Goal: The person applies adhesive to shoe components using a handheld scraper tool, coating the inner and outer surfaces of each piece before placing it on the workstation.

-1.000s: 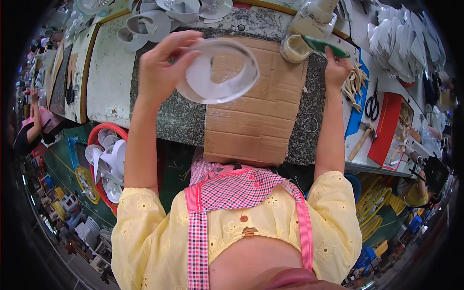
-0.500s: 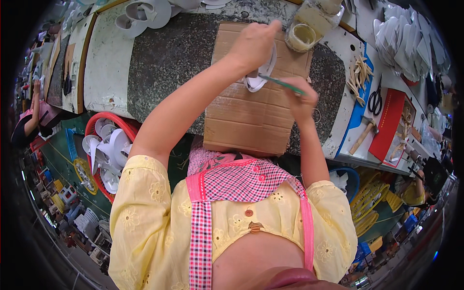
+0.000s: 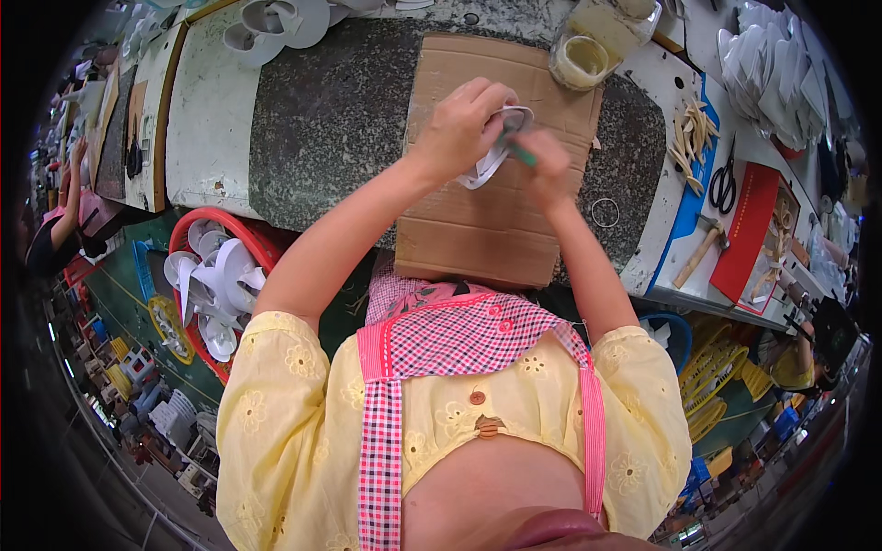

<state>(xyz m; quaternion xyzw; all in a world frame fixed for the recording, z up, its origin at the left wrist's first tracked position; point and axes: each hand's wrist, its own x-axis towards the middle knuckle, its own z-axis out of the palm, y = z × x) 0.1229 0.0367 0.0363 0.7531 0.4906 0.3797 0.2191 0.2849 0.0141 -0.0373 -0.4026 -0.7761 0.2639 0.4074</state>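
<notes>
Over the sheet of brown cardboard [image 3: 482, 225], my left hand [image 3: 464, 129] is closed on a white looped shoe piece [image 3: 484, 173], holding it tilted up. My right hand [image 3: 548, 165] is wrapped round a slim tool with a green handle [image 3: 523, 153]. It is smeared by motion, close against the right side of the shoe piece. The tool's tip is hidden at the piece, so its kind cannot be made out. A jar of pale paste [image 3: 581, 61] stands at the cardboard's far right corner.
Right of the cardboard lie wooden sticks [image 3: 691, 138], black scissors [image 3: 723, 186], a hammer [image 3: 700, 254] and a red box [image 3: 749, 230]. White pieces [image 3: 772, 78] are stacked beyond. A red basket of white shoe parts [image 3: 197, 216] stands left, below the bench. A thin ring [image 3: 604, 212] lies nearby.
My left hand has come nearer and tipped the shoe piece up off the cardboard. My right hand has moved left and away from me, bringing the green-handled tool close against the piece.
</notes>
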